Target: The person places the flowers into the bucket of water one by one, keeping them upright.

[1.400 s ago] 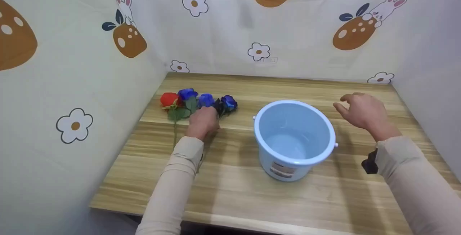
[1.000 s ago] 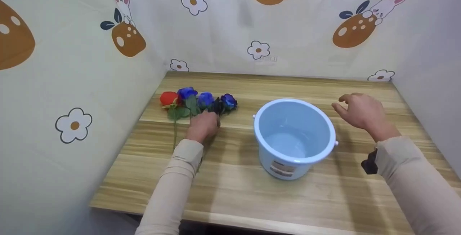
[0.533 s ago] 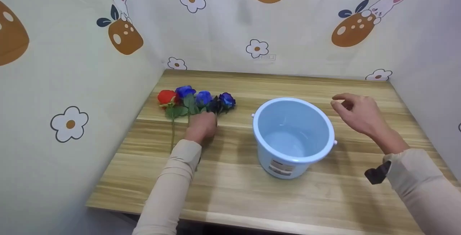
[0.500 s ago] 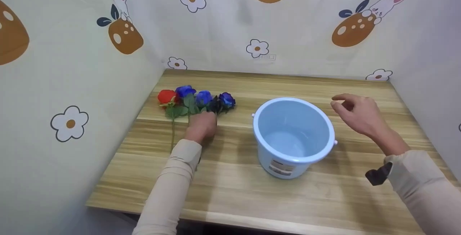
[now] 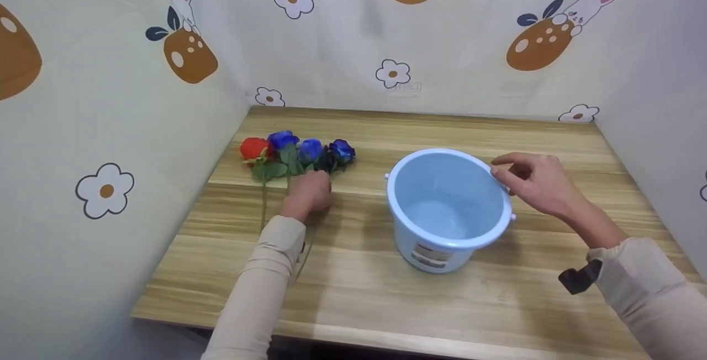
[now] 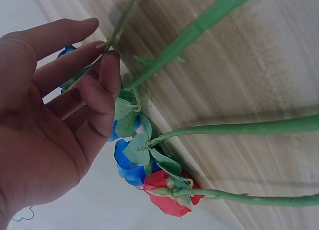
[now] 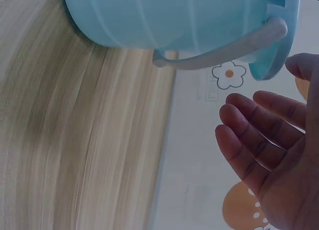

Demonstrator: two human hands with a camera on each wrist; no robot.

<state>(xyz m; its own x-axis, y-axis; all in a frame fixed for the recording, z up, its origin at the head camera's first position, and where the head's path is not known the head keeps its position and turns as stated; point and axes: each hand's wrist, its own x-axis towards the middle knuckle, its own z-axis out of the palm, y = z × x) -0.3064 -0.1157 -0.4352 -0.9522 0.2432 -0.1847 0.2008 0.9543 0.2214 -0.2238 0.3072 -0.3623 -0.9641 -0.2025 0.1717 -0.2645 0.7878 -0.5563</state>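
In the head view my left hand (image 5: 309, 191) is low over the table among artificial roses, its fingers pinching the thin stem of the rightmost rose, a dark blue one (image 5: 342, 151). The left wrist view shows this stem (image 6: 125, 14) at the fingertips. To its left lie a blue rose (image 5: 310, 151), another blue rose (image 5: 283, 139) and a red rose (image 5: 254, 149) with green leaves. My right hand (image 5: 544, 183) is at the right rim of a light blue bucket (image 5: 409, 236). In the right wrist view its thumb is close to the rim, its other fingers loosely extended.
The bucket stands upright right of the roses, nothing visible inside, its pale handle (image 7: 224, 56) hanging at the side. The wooden table (image 5: 364, 299) meets patterned cloth walls (image 5: 331, 45) at the back and sides.
My right hand has moved left, from beside the bucket to its rim. The dark blue rose has shifted slightly left, and more of its lower stem shows below my left hand.
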